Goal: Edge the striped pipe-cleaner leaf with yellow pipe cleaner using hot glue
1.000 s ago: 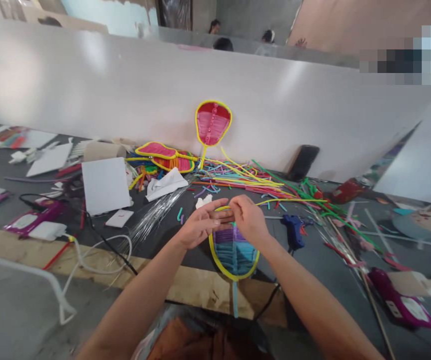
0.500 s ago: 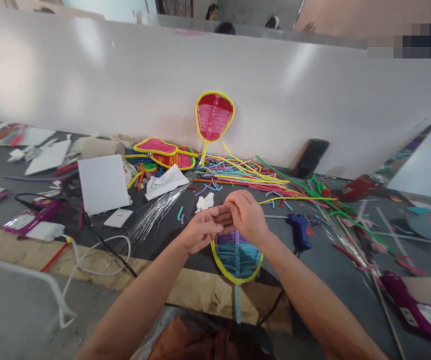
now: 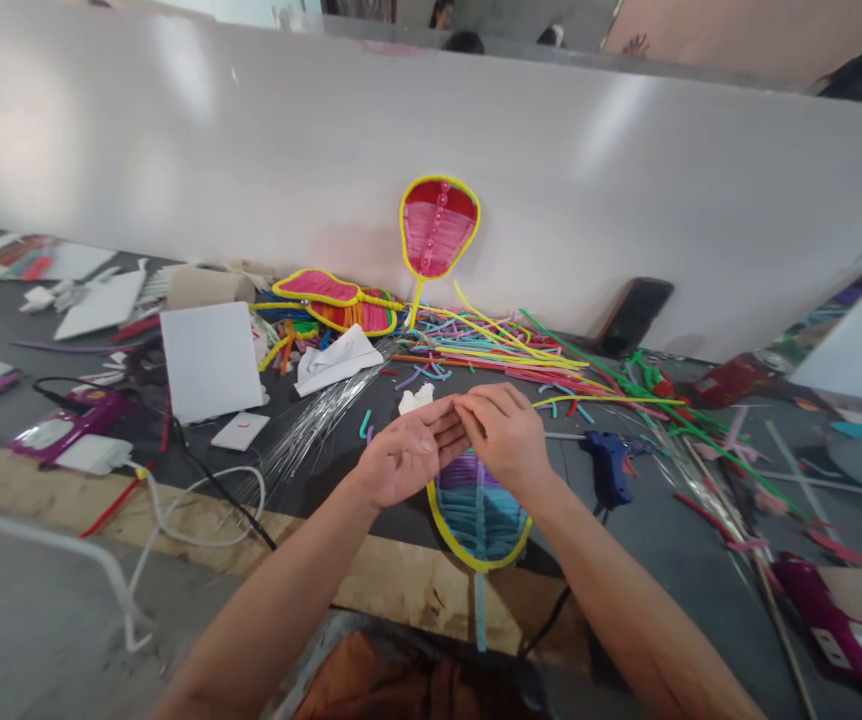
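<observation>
My left hand (image 3: 405,452) is turned palm up with its fingers stretched out, above a pipe-cleaner fan (image 3: 502,520). The fingers of my right hand (image 3: 512,440) are pinched together at the left fingertips; whatever they hold is too small or hidden to make out. Beneath both hands the fan lies flat, blue and purple inside a yellow rim, its light blue handle pointing toward me. My hands cover its upper part. A blue glue gun (image 3: 609,468) rests to the right of the fan. Crumpled white paper (image 3: 416,399) lies just beyond my left hand.
A pink and red fan (image 3: 440,230) leans upright against the white partition (image 3: 288,150). Loose pipe cleaners (image 3: 506,355) are heaped behind my hands. A phone (image 3: 635,315) stands at the back right. White cables (image 3: 210,540) and a purple device (image 3: 71,425) lie left.
The view has shifted slightly. My left palm has turned further upward, its thumb moving back from the fingers. My right hand keeps its pinch at the left fingertips.
</observation>
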Demonstrator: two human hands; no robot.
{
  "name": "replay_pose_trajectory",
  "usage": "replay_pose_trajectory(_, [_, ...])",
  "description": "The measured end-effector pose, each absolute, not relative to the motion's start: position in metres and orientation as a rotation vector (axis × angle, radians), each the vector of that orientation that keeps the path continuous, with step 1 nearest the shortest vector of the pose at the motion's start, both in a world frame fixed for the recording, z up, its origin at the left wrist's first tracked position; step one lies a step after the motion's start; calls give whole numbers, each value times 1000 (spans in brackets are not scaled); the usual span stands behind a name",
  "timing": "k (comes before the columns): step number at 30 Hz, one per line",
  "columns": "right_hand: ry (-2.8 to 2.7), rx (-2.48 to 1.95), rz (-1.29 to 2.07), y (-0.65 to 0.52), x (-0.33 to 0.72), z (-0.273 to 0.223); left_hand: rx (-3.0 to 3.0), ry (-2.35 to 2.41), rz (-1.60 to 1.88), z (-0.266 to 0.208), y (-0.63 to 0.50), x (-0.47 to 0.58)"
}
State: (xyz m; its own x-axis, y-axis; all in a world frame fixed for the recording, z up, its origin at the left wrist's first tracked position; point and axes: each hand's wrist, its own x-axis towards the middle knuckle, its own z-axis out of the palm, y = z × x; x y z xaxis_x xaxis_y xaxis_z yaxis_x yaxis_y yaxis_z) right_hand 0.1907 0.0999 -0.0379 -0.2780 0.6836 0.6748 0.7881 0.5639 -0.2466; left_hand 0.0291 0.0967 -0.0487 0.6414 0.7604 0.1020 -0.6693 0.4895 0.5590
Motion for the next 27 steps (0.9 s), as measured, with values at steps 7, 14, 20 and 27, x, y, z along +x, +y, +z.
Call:
replay_pose_trajectory(7, [-1990, -1190, -109, 102, 203, -32, 616, 200, 914, -47, 97, 28])
replay_pose_trajectory(14, [-2182, -1124, 123, 74, 188, -40, 615, 266, 967, -46, 99, 23])
replay_pose_trajectory(20, [-2155, -1225, 247, 76, 181, -46, 606, 301, 949, -48, 96, 26])
replay_pose_trajectory(27, [-1941, -1331, 335, 65, 213, -28, 683, 354, 975, -45, 95, 31])
